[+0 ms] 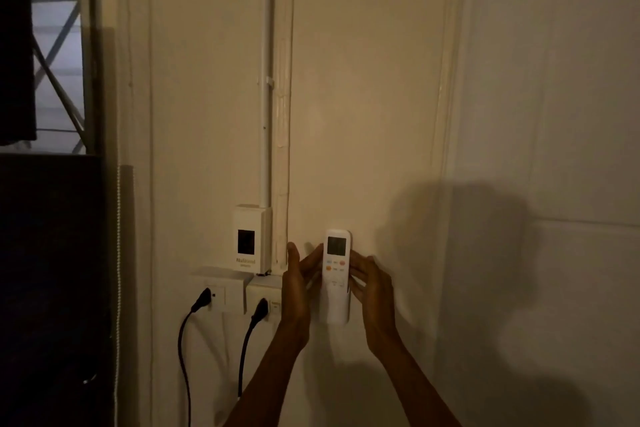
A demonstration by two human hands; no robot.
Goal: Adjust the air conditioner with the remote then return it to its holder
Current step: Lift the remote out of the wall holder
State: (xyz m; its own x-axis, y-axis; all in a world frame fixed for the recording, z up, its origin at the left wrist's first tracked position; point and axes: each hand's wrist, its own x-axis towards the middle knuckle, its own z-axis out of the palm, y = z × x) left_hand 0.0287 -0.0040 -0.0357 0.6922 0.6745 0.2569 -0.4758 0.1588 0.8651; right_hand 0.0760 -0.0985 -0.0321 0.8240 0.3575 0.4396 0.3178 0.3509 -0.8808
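Trouble, judging from this moment, would come from the dim light and a loose hold: the white air-conditioner remote (336,274) stands upright against the wall, its lower end seemingly inside a pale holder (333,314) whose edges are hard to make out, and a sideways tug could jam or drop it. Both forearms rise from six o'clock. The left hand (298,282) cups the remote's nine-o'clock side, the right hand (371,282) its three-o'clock side, fingers loosely spread; whether either actually grips cannot be told.
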